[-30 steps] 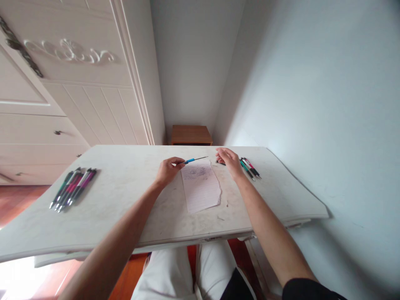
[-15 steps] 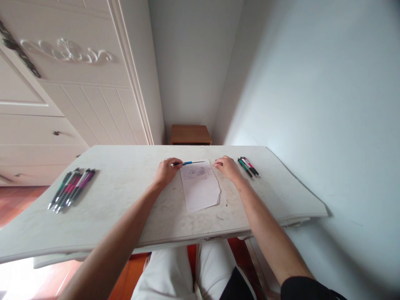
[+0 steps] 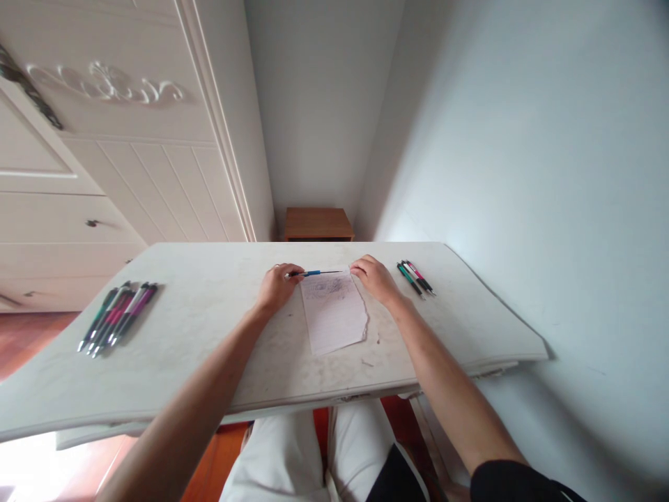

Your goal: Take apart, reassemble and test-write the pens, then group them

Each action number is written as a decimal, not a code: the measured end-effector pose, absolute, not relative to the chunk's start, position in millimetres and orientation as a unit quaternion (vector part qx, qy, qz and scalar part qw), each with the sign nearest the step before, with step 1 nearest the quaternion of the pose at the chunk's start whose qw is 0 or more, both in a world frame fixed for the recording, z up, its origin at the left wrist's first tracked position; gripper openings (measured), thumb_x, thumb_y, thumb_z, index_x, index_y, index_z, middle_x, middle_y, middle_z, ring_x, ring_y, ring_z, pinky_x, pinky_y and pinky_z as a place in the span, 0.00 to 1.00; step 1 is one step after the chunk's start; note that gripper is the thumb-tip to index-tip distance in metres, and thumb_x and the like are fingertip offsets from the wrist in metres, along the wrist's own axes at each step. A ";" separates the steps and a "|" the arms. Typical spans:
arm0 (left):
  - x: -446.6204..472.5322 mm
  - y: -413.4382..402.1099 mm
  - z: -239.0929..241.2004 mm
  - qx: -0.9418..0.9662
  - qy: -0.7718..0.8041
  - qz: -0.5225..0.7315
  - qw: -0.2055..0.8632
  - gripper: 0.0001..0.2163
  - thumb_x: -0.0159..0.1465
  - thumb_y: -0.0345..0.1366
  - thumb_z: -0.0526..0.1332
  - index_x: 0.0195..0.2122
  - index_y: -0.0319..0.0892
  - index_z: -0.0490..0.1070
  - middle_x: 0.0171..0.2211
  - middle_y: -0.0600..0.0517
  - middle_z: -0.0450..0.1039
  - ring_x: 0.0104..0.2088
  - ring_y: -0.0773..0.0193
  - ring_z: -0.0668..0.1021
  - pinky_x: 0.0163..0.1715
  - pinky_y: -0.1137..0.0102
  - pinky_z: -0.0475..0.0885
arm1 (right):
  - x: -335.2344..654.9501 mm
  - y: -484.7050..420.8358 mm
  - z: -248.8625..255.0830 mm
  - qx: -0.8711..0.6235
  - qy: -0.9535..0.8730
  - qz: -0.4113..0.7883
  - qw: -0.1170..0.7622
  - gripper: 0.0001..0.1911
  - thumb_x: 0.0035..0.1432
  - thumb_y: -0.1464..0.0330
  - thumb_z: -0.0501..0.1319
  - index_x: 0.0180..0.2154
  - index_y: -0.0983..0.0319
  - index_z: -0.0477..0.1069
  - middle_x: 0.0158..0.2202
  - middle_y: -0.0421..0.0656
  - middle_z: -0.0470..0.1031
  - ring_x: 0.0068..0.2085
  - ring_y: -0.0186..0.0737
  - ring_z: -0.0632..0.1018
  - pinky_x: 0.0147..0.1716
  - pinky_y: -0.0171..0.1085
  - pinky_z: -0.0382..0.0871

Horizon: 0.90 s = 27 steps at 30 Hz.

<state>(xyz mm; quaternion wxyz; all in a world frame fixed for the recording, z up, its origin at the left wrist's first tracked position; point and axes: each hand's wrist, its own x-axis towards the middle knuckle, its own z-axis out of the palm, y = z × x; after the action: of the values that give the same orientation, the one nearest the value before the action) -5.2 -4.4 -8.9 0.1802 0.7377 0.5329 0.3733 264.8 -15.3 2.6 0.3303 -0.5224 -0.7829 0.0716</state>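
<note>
My left hand is closed round a blue pen, which lies level over the far edge of a torn sheet of lined paper with scribbles at its top. My right hand rests on the table at the paper's far right corner, fingers curled and close to the pen's tip. Whether those fingers grip anything is unclear.
A bunch of several pens lies at the table's left. Three pens lie at the right, just past my right hand. The white table stands against a wall on the right. A white wardrobe and a brown stool stand beyond.
My right hand has moved left, away from the three pens, to the paper's far right corner. The pen in my left hand has dropped to level over the paper.
</note>
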 end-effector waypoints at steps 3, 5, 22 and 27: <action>-5.3 -4.4 -9.0 0.740 0.533 0.370 0.177 0.08 0.59 0.31 0.61 0.37 0.44 0.80 0.39 0.50 0.81 0.42 0.57 0.79 0.47 0.65 0.72 | 264.1 -15.4 2.3 -0.517 -0.788 0.075 0.325 0.06 0.62 0.72 0.60 0.34 0.60 0.76 0.37 0.44 0.74 0.41 0.40 0.75 0.44 0.37 0.67; -5.3 -4.3 -9.6 0.741 0.532 0.369 0.174 0.08 0.59 0.31 0.61 0.37 0.44 0.80 0.39 0.50 0.81 0.42 0.57 0.79 0.47 0.65 0.72 | 263.8 -15.6 2.3 -0.514 -0.789 0.075 0.327 0.06 0.62 0.72 0.60 0.34 0.60 0.76 0.37 0.44 0.74 0.41 0.40 0.75 0.44 0.37 0.67; -5.3 -5.1 -8.9 0.748 0.531 0.362 0.166 0.09 0.59 0.32 0.61 0.38 0.46 0.80 0.39 0.50 0.81 0.42 0.56 0.79 0.48 0.64 0.72 | 262.6 -18.1 4.9 -0.522 -0.788 0.078 0.317 0.07 0.63 0.71 0.60 0.35 0.59 0.77 0.38 0.44 0.75 0.42 0.40 0.76 0.45 0.37 0.67; -5.3 -4.8 -9.4 0.749 0.529 0.362 0.165 0.09 0.59 0.31 0.61 0.38 0.46 0.80 0.39 0.50 0.81 0.42 0.56 0.79 0.47 0.65 0.72 | 261.8 -18.1 4.4 -0.520 -0.790 0.082 0.315 0.07 0.62 0.71 0.60 0.34 0.59 0.77 0.38 0.43 0.75 0.41 0.39 0.76 0.45 0.37 0.67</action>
<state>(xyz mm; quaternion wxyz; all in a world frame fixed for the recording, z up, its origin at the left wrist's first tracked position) -5.3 -4.8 -9.4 0.1654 0.7492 0.5292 0.3623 261.8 -18.1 4.4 0.3153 -0.5200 -0.7896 0.0818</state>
